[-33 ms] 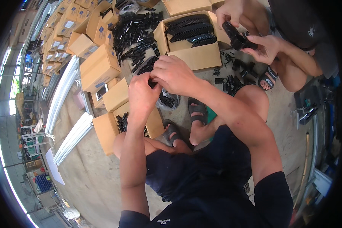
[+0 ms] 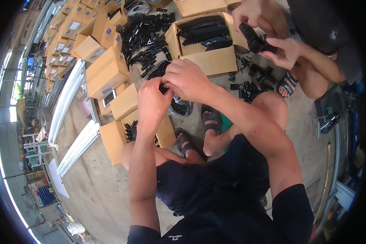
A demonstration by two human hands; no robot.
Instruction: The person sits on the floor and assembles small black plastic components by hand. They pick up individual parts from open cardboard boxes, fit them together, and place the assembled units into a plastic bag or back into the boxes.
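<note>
My left hand (image 2: pixel 152 99) and my right hand (image 2: pixel 188 79) meet in front of me, fingers closed together on a small black part (image 2: pixel 163 89). The fingers cover most of it, so its exact kind is hidden. Just beyond and below my hands lies a clear plastic bag (image 2: pixel 181 108) of small black pieces. By my left forearm stands an open cardboard box (image 2: pixel 111 143) with black parts inside. At upper right, a co-worker's hands (image 2: pixel 288 52) hold a larger black jointed fitting (image 2: pixel 254 42).
A wide pile of black parts (image 2: pixel 144 40) covers the floor ahead, beside an open carton (image 2: pixel 213 64) stacked with black pieces. Closed boxes (image 2: pixel 106 73) and long metal profiles (image 2: pixel 69 93) lie to the left. A phone (image 2: pixel 109 99) rests on a box. Loose black parts (image 2: pixel 250 91) lie at right.
The co-worker's black fitting has turned and shifted slightly. My own hands stay almost in the same place, still closed on the small black part.
</note>
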